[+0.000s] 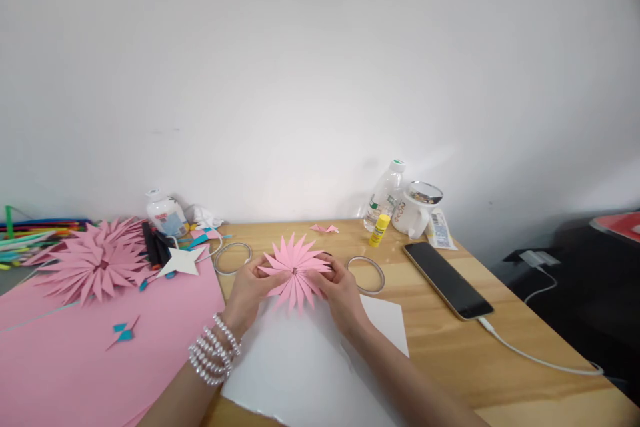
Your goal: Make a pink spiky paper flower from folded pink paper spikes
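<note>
A pink folded-paper flower (295,263) with many pointed petals is held between both hands above a white sheet (300,360). My left hand (253,290), with a beaded bracelet (215,350) at the wrist, grips its left side, thumb on the petals near the small centre hole. My right hand (337,290) is closed on the right side in the same way. The fingers behind the petals are mostly hidden. Two thin rings, one on the left (234,259) and one on the right (366,275), lie on the table just beyond the hands.
More pink paper flowers (100,263) lie on pink paper (165,347) at left, beside a white paper star (183,260) and a white bottle (167,213). At right stand a yellow glue stick (379,230), a clear bottle (384,197) and a mug (413,213); a phone (447,280) lies nearby, cable attached.
</note>
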Demonstrator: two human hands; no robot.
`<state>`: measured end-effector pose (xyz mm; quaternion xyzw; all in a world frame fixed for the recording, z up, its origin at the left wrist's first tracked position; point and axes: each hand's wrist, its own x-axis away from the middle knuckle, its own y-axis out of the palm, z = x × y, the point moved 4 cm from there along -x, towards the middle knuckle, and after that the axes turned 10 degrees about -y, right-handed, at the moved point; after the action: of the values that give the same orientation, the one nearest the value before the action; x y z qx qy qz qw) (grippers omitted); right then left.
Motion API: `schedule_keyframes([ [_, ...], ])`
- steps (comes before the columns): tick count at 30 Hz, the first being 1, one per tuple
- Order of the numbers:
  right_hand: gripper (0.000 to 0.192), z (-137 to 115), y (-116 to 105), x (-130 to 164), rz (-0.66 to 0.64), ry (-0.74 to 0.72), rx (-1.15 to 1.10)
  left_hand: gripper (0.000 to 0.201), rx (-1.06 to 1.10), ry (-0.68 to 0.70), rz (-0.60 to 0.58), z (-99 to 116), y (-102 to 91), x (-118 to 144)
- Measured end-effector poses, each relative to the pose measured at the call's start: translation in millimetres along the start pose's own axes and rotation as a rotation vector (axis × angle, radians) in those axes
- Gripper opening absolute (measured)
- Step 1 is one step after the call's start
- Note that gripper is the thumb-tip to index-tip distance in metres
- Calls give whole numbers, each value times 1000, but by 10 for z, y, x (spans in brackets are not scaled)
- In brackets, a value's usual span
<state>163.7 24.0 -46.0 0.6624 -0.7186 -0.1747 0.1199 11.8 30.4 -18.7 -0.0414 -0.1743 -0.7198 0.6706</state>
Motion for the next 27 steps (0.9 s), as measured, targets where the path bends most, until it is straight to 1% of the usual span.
schedule_keyframes([
  [2, 50, -5, -26, -17, 31, 13, 7, 38, 7, -8, -3, 20, -3, 3],
  [4, 44, -9, -18, -21, 9, 5, -11, 35, 40, -26, -8, 12, 6, 7],
  [6, 39, -2, 2, -10, -7, -2, -36, 31, 73, -57, -37, -24, 30, 7],
  [9, 36, 27, 28, 23, -10, 8, -35, 30, 103, -76, -78, -85, 53, -2],
  [14, 25, 58, 44, 57, -63, 9, -8, 26, 91, -66, -57, -142, 14, -34],
  [17, 25, 69, 29, 56, -75, -11, 3, 24, 67, -57, -71, -152, 2, -48],
  [23, 23, 80, 21, 43, -97, -38, 78, 23, 23, -31, -32, -137, -18, -63],
  [27, 27, 43, 36, 36, -153, -29, 136, 25, 6, -76, -55, -120, 14, -43],
])
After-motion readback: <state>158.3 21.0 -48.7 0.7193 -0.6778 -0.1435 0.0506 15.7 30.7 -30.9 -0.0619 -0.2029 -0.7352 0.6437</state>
